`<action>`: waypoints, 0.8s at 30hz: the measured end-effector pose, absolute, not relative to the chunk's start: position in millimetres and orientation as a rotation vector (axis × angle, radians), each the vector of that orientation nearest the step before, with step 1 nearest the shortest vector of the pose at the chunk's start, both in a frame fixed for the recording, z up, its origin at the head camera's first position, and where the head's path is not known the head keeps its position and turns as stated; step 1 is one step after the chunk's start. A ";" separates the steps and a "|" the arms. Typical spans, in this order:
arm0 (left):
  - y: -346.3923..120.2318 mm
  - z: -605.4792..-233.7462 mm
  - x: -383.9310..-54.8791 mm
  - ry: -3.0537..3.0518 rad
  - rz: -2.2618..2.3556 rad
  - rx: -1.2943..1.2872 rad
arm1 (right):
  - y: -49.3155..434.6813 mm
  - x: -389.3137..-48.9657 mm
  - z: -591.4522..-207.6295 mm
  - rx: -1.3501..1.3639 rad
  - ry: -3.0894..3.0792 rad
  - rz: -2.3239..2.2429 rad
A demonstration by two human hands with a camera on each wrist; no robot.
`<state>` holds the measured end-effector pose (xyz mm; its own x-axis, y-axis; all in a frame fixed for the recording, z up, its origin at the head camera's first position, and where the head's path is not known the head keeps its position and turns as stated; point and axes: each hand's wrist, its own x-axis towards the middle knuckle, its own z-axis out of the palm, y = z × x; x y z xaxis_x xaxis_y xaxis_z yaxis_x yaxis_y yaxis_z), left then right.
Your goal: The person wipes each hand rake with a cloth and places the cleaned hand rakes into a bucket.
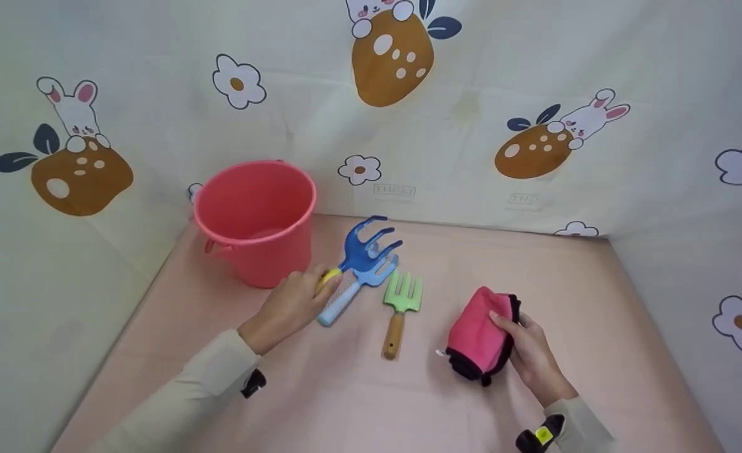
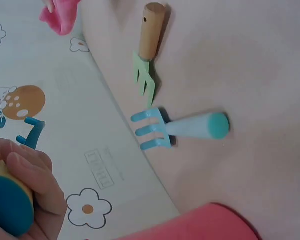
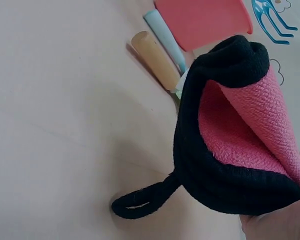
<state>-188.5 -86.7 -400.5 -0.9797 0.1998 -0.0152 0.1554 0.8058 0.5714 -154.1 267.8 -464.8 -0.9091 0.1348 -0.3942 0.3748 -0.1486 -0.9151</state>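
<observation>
Beyond and left of my left hand [image 1: 292, 308], the pink bucket [image 1: 271, 258] is standing upright. That hand is gripping the blue rake [image 1: 358, 253] by its yellow handle, presumably to keep the tines pointing away. Below this grip the light blue fork [image 1: 346, 298] is lying, and just right of it the green fork [image 1: 401, 303], wooden handle toward me. Farther right, my right hand [image 1: 532, 355] is pinching the folded pink cloth [image 1: 476, 333], probably so its layers are holding together.
</observation>
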 end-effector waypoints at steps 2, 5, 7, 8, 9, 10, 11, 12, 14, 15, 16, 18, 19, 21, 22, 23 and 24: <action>-95.3 -395.2 -192.7 2.930 0.895 0.278 | 267.9 -153.0 -464.2 0.592 1.937 -2.188; -110.6 -386.8 -199.6 2.995 0.897 0.331 | 267.9 -151.9 -463.8 0.597 1.950 -2.174; -121.0 -380.5 -204.4 3.034 0.896 0.354 | 267.9 -151.6 -463.7 0.599 1.960 -2.163; -126.2 -377.5 -206.9 3.058 0.877 0.364 | 267.8 -151.5 -463.9 0.603 1.965 -2.155; -131.2 -374.8 -209.4 3.081 0.853 0.369 | 267.7 -151.3 -464.1 0.604 1.966 -2.154; -135.8 -372.0 -212.1 3.102 0.817 0.365 | 267.9 -150.9 -464.4 0.607 1.968 -2.152; -140.3 -369.4 -214.8 3.114 0.780 0.350 | 268.4 -150.6 -464.4 0.604 1.974 -2.141; -144.5 -367.3 -217.2 3.130 0.750 0.337 | 269.0 -150.2 -464.6 0.603 1.976 -2.131; -153.7 -363.3 -221.8 3.151 0.696 0.311 | 269.9 -149.5 -465.2 0.606 1.973 -2.124; -158.2 -361.0 -223.8 3.154 0.685 0.292 | 270.4 -149.2 -465.4 0.607 1.975 -2.117; -162.4 -358.7 -225.9 3.158 0.669 0.270 | 270.8 -149.0 -465.5 0.609 1.977 -2.109; -170.2 -354.2 -230.3 3.152 0.636 0.223 | 271.7 -148.8 -465.9 0.617 1.977 -2.105; -173.7 -351.6 -232.3 3.151 0.609 0.208 | 272.0 -148.8 -466.1 0.621 1.977 -2.108; -180.1 -347.4 -237.1 3.143 0.574 0.175 | 272.5 -148.7 -466.1 0.623 1.982 -2.104; -183.0 -345.8 -239.6 3.141 0.557 0.162 | 272.7 -148.7 -466.2 0.621 1.984 -2.103; -185.6 -344.5 -242.0 3.139 0.548 0.150 | 272.8 -148.8 -466.4 0.620 1.986 -2.103; -188.1 -343.6 -244.6 3.139 0.541 0.139 | 272.9 -148.8 -466.5 0.619 1.989 -2.097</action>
<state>-244.6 -188.1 -343.6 -0.9951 0.0783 0.0603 0.0940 0.9387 0.3317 -148.8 272.9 -466.5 -0.8960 0.1484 -0.4185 0.4101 -0.0847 -0.9081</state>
